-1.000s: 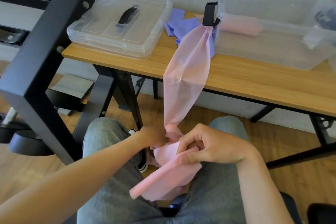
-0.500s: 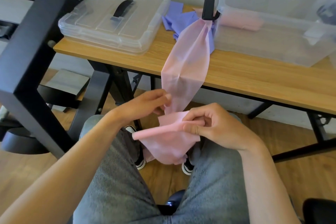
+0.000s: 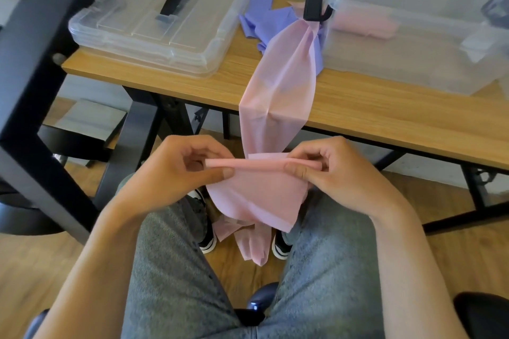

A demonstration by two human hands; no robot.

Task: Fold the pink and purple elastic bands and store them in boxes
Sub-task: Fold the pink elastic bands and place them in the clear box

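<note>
Stretching across the back, the long wooden counter (image 3: 385,115) carries a large clear plastic storage box (image 3: 413,44) at right, which holds a folded pink piece, and a flat clear plastic lid with a black handle (image 3: 154,25) at left. Between them lies a crumpled purple elastic band (image 3: 264,25). A long sheer pink elastic band (image 3: 278,85) runs from the box's black latch (image 3: 314,0) over the counter edge down to the person's lap. The left hand (image 3: 176,173) and right hand (image 3: 338,176) each pinch one end of its folded top edge between thumb and curled fingers (image 3: 316,157), layers hanging below.
</note>
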